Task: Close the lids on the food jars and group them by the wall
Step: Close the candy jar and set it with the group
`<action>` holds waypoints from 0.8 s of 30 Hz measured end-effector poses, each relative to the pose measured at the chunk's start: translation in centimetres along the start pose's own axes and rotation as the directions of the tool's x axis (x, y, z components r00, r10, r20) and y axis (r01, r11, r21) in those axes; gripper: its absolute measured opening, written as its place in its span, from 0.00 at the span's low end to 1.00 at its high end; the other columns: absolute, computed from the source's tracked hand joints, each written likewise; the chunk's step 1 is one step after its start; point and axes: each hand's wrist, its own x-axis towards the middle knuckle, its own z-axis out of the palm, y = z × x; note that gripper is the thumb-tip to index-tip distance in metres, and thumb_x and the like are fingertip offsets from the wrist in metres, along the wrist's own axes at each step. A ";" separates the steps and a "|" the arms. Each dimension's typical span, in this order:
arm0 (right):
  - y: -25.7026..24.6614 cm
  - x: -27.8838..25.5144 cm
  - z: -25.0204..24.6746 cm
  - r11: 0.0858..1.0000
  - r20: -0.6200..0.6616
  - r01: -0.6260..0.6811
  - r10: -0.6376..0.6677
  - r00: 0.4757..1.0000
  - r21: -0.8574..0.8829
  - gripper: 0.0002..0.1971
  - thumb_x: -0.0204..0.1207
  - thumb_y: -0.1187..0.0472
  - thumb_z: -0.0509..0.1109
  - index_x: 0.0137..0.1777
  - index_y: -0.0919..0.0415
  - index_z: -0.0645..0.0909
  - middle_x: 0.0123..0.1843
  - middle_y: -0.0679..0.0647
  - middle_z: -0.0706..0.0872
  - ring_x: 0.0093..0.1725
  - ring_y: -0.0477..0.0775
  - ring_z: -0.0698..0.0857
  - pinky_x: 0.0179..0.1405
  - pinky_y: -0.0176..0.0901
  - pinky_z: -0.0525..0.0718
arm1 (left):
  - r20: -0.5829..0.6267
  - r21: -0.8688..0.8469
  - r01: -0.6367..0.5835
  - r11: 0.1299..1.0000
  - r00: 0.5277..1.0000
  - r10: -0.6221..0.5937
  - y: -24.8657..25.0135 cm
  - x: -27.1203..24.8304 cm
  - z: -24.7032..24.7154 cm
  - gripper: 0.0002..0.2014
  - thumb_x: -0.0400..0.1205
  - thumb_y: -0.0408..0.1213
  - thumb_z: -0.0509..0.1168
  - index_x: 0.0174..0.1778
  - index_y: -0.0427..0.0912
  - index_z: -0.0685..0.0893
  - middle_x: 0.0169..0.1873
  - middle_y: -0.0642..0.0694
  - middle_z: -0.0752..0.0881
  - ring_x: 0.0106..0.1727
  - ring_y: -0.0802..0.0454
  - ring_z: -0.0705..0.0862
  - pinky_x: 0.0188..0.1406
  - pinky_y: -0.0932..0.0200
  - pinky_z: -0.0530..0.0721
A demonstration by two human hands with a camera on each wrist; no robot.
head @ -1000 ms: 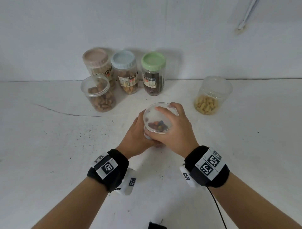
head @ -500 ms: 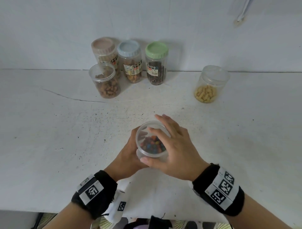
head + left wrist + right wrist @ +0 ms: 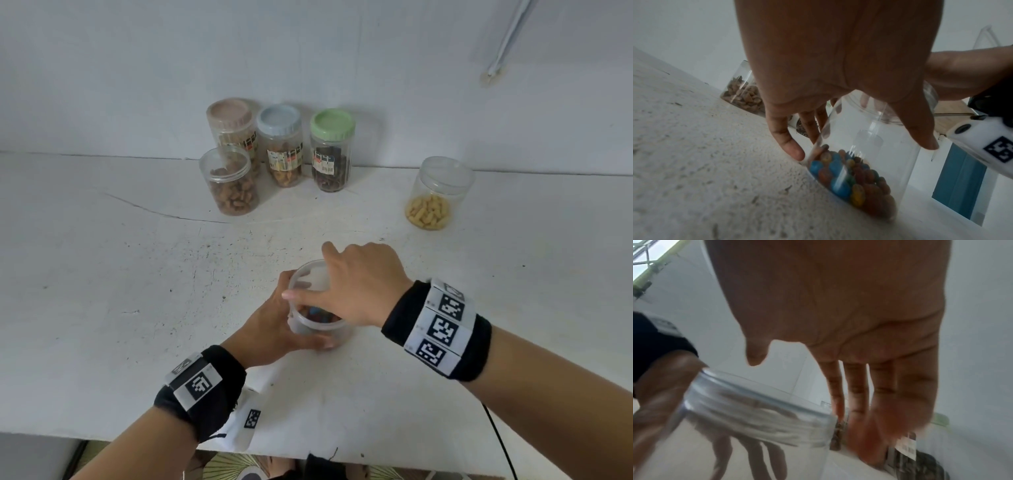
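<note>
A clear jar [image 3: 310, 325] holding coloured candies [image 3: 840, 175] stands on the white table, with a clear lid [image 3: 308, 277] on top of it. My left hand [image 3: 298, 318] grips the jar body, thumb on the near side and fingers round the far left. My right hand [image 3: 308, 272] is over the lid [image 3: 756, 410]. Its fingers [image 3: 881, 394] hang straight past the far rim. The right wrist view shows a gap between the thumb and the lid.
Three lidded jars stand at the wall: pink lid [image 3: 228, 113], blue lid [image 3: 279, 120], green lid [image 3: 332, 124]. A clear-lidded jar of nuts [image 3: 233, 192] stands before them. A jar of yellow snacks [image 3: 433, 202] stands apart at the right. The table's front edge [image 3: 394, 459] is close below my wrists.
The candy jar and both hands have come back from mid-table toward the front edge. My right hand has swung round over the lid, its wrist now pointing right.
</note>
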 end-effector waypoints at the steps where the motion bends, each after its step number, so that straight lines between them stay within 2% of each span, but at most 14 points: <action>1: 0.4 -0.2 0.0 1.000 -0.006 0.011 -0.011 1.000 0.008 0.50 0.69 0.14 0.49 0.71 0.57 0.73 0.48 0.55 0.82 0.46 0.60 0.82 0.40 0.50 0.71 | -0.004 0.004 0.003 1.000 1.000 -0.003 0.1 0.0 -0.1 0.52 0.64 0.51 0.88 0.80 0.56 0.64 0.73 0.54 0.75 0.75 0.54 0.80 0.74 0.44 0.84; 2: 0.8 -0.3 -0.1 0.998 0.012 0.059 -0.059 0.998 0.031 0.50 0.68 0.14 0.52 0.76 0.54 0.70 0.60 0.58 0.83 0.55 0.62 0.82 0.45 0.52 0.74 | -0.005 0.017 0.008 1.000 1.000 -0.008 0.2 -0.1 -0.1 0.52 0.64 0.52 0.87 0.80 0.58 0.63 0.73 0.54 0.75 0.77 0.57 0.78 0.76 0.46 0.83; 3: 1.2 -0.5 -0.1 0.987 0.053 0.147 -0.150 0.987 0.066 0.50 0.68 0.16 0.57 0.81 0.50 0.65 0.72 0.59 0.78 0.66 0.64 0.79 0.53 0.54 0.77 | -0.003 0.033 0.009 0.999 1.000 -0.009 0.2 -0.2 -0.1 0.53 0.64 0.53 0.86 0.79 0.58 0.61 0.73 0.55 0.75 0.78 0.59 0.77 0.78 0.49 0.81; 4: 1.4 -0.6 -0.2 0.960 0.090 0.259 -0.269 0.959 0.110 0.47 0.70 0.19 0.63 0.84 0.43 0.62 0.80 0.58 0.71 0.74 0.65 0.73 0.63 0.58 0.78 | 0.002 0.040 0.001 0.999 1.000 -0.001 0.2 -0.2 -0.1 0.52 0.64 0.53 0.86 0.79 0.57 0.61 0.73 0.55 0.75 0.77 0.61 0.77 0.78 0.51 0.81; 5: 1.5 -0.6 -0.2 0.919 0.105 0.360 -0.379 0.919 0.161 0.44 0.71 0.25 0.69 0.85 0.39 0.62 0.83 0.56 0.67 0.78 0.64 0.68 0.69 0.61 0.77 | 0.006 0.040 -0.016 0.999 1.000 0.016 0.3 -0.2 -0.1 0.51 0.65 0.52 0.86 0.79 0.55 0.62 0.73 0.56 0.75 0.76 0.61 0.78 0.76 0.51 0.82; 7: 1.5 -0.4 -0.1 0.870 0.105 0.440 -0.469 0.877 0.222 0.38 0.73 0.34 0.74 0.83 0.36 0.67 0.80 0.55 0.68 0.76 0.63 0.67 0.70 0.60 0.78 | 0.004 0.027 -0.032 0.999 0.999 0.032 0.1 0.0 -0.1 0.49 0.66 0.48 0.87 0.77 0.53 0.64 0.72 0.53 0.75 0.73 0.56 0.81 0.72 0.47 0.86; 8: 1.2 -0.2 0.1 0.884 0.101 0.414 -0.442 0.891 0.219 0.37 0.73 0.33 0.73 0.82 0.36 0.68 0.76 0.56 0.70 0.72 0.63 0.69 0.67 0.58 0.79 | 0.004 0.013 -0.030 0.999 1.000 0.029 0.0 0.0 0.0 0.49 0.66 0.47 0.88 0.77 0.53 0.64 0.72 0.51 0.76 0.73 0.55 0.82 0.71 0.45 0.86; 11: 0.0 0.4 0.9 0.975 0.077 0.156 -0.170 0.982 0.158 0.43 0.71 0.19 0.62 0.80 0.42 0.65 0.69 0.60 0.74 0.64 0.67 0.75 0.53 0.53 0.76 | -0.003 0.008 -0.003 1.000 1.000 0.003 -0.4 0.2 -0.1 0.52 0.65 0.50 0.89 0.78 0.54 0.63 0.73 0.52 0.79 0.76 0.55 0.80 0.73 0.42 0.85; 14: -0.5 0.6 1.2 0.999 0.006 -0.003 0.003 1.000 0.054 0.49 0.70 0.14 0.50 0.78 0.52 0.67 0.67 0.62 0.79 0.59 0.66 0.83 0.46 0.52 0.73 | 0.044 -0.001 -0.018 1.000 0.999 0.018 -0.2 0.2 -0.3 0.50 0.65 0.49 0.89 0.78 0.53 0.66 0.72 0.53 0.78 0.74 0.53 0.82 0.72 0.42 0.86; 15: -0.2 0.5 0.9 0.999 0.008 0.007 -0.007 1.000 0.038 0.50 0.69 0.14 0.49 0.77 0.53 0.69 0.67 0.61 0.80 0.60 0.65 0.83 0.46 0.52 0.73 | 0.051 -0.006 -0.018 1.000 0.999 0.018 -0.3 0.2 -0.3 0.50 0.66 0.48 0.89 0.78 0.53 0.66 0.72 0.53 0.78 0.74 0.53 0.82 0.72 0.43 0.86; 17: 0.7 0.3 0.2 0.986 0.075 0.147 -0.152 0.985 0.072 0.47 0.69 0.15 0.56 0.80 0.46 0.67 0.72 0.59 0.76 0.65 0.64 0.79 0.52 0.55 0.75 | 0.052 0.006 -0.008 1.000 0.999 0.008 -0.2 0.1 -0.4 0.52 0.65 0.51 0.89 0.79 0.55 0.63 0.73 0.56 0.77 0.76 0.55 0.80 0.76 0.43 0.83; 20: 2.0 0.1 0.1 0.891 0.144 0.430 -0.449 0.882 0.147 0.41 0.71 0.24 0.69 0.83 0.30 0.60 0.79 0.52 0.66 0.72 0.59 0.69 0.64 0.58 0.79 | 0.069 -0.018 -0.018 1.000 0.997 0.019 -0.2 0.1 -0.4 0.49 0.66 0.46 0.89 0.76 0.55 0.64 0.69 0.61 0.78 0.75 0.54 0.81 0.73 0.43 0.85; 22: 2.2 -0.1 1.3 0.865 0.079 0.497 -0.502 0.861 0.071 0.37 0.77 0.27 0.65 0.84 0.31 0.59 0.80 0.55 0.65 0.70 0.60 0.69 0.61 0.57 0.81 | 0.065 -0.022 -0.037 0.999 0.997 0.038 -0.1 0.2 -0.5 0.47 0.66 0.41 0.89 0.76 0.50 0.66 0.66 0.61 0.78 0.72 0.54 0.83 0.71 0.44 0.87; 24: 1.6 -0.6 2.7 0.874 -0.024 0.485 -0.486 0.874 -0.013 0.35 0.79 0.28 0.59 0.84 0.37 0.61 0.76 0.60 0.70 0.64 0.61 0.71 0.53 0.56 0.83 | 0.060 -0.011 -0.069 0.998 0.996 0.070 -0.1 0.3 -0.7 0.46 0.67 0.38 0.89 0.75 0.47 0.67 0.67 0.54 0.80 0.69 0.49 0.84 0.67 0.44 0.89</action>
